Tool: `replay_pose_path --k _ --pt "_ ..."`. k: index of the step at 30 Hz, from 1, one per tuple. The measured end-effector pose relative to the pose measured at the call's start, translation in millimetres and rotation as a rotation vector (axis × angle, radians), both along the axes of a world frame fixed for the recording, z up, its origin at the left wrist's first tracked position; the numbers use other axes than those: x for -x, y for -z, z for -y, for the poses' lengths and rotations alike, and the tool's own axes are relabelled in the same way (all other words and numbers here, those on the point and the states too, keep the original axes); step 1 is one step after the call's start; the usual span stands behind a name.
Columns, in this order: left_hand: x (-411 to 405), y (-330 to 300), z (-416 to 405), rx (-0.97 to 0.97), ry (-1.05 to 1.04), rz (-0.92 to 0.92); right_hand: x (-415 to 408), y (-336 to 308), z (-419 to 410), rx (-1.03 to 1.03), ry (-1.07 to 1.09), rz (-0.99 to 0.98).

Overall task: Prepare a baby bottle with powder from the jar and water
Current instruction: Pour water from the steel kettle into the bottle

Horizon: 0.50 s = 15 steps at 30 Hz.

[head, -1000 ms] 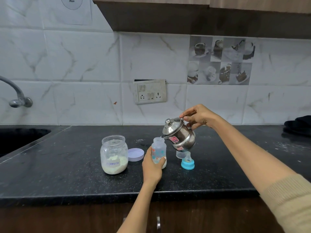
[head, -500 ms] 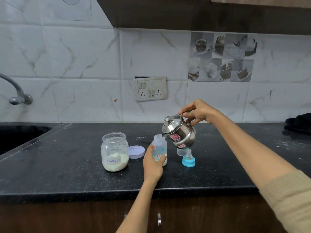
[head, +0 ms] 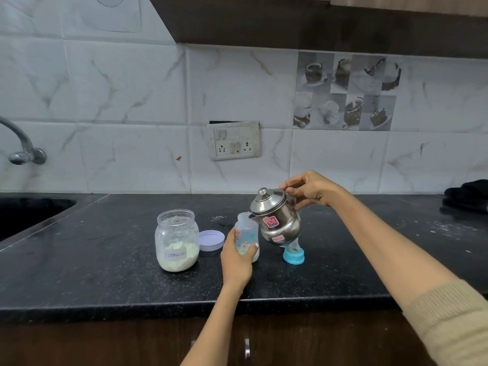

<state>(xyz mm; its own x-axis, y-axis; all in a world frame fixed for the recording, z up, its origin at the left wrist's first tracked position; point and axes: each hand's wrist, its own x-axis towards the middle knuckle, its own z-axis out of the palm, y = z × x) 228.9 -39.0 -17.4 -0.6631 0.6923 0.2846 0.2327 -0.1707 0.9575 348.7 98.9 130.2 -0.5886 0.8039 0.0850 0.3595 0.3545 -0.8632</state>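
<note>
While my right hand (head: 310, 190) curls round the handle of the steel pot (head: 276, 220) and tips it leftward, its spout sits right at the open mouth of the bottle (head: 246, 233), and that is where I judge the most can go wrong. The mouth is narrow, so a small drift of my wrist could send water down the outside of the bottle and over my left hand (head: 236, 262). If the water is hot, that would hurt, and a flinch could knock the bottle over. I cannot tell whether water is running at this instant. The pot's lid (head: 266, 200) rests loose-looking on top; tilted much further, I think it might slide off.

My left hand wraps the lower part of the bottle from the near side, thumb on the left and fingertips showing on the right, holding it upright on the table (head: 105, 276). A pale layer shows at the bottle's foot, probably powder already in. Overfilling is another risk, since my fingers cover part of the wall.

Just right of the bottle, under the pot's belly, stands the blue cap (head: 293, 256) with its teat; lowering the pot carelessly could bump it. Left of the bottle lies the lilac disc (head: 211, 240), and beyond it the open jar (head: 177, 240) of powder, which a splash might spoil.
</note>
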Motion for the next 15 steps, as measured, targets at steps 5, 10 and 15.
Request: replay_pose_path --k 5,10,15 --pt "0.2 0.7 -0.3 -0.006 -0.001 -0.011 -0.7 -0.7 -1.8 0.05 -0.006 -0.031" --pt "0.2 1.2 -0.4 0.002 0.001 -0.017 -0.6 -2.4 -0.8 0.05 0.0 -0.036" --pt "-0.5 0.4 -1.7 0.028 -0.013 -0.014 -3.2 -0.8 -0.9 0.069 0.017 -0.065"
